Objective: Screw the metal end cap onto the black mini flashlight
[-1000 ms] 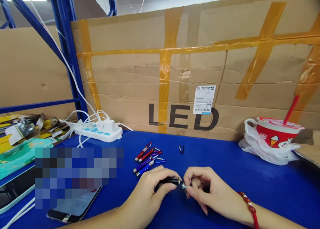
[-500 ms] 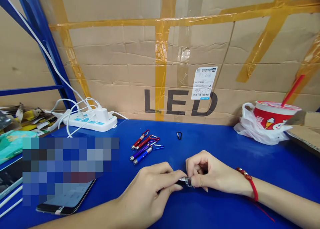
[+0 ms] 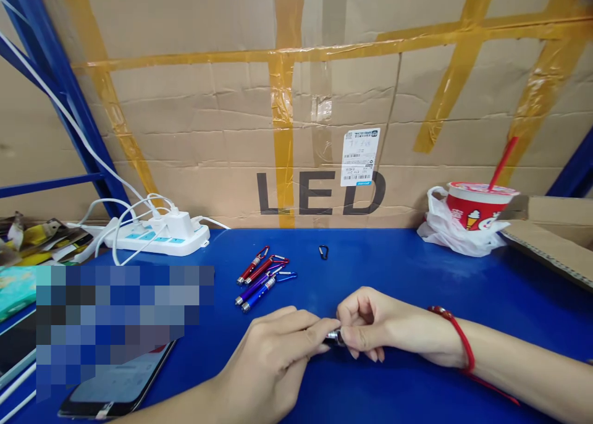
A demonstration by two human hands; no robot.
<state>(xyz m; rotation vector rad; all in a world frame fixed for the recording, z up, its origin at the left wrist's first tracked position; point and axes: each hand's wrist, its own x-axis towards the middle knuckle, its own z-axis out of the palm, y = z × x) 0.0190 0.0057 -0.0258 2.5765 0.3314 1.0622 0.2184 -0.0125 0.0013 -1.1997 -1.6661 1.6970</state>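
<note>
Both my hands meet over the blue tabletop at the near middle. My left hand (image 3: 282, 356) is closed, thumb and fingers pinching a small black mini flashlight (image 3: 332, 337) with a silvery part. At the flashlight's right end, my right hand (image 3: 370, 325) is closed in a pinch of thumb and forefinger. Most of the flashlight is hidden by fingers. Beyond my left hand lie two red mini flashlights (image 3: 262, 269) with carabiner clips, beside a purple one (image 3: 254, 289) and a blue one (image 3: 260, 293). A loose black carabiner (image 3: 323, 251) rests farther back.
A white power strip (image 3: 157, 238) with plugged cables sits at the back left. Nearer on that side lies a phone (image 3: 125, 377), partly covered by a blurred patch. A red cup (image 3: 477, 207) with a straw stands in a plastic bag, before a large cardboard box (image 3: 208, 146).
The view has shifted slightly, moving the surroundings a little left. My hands have drawn closer together, so less of the black mini flashlight shows between them. Both keep their pinch.
</note>
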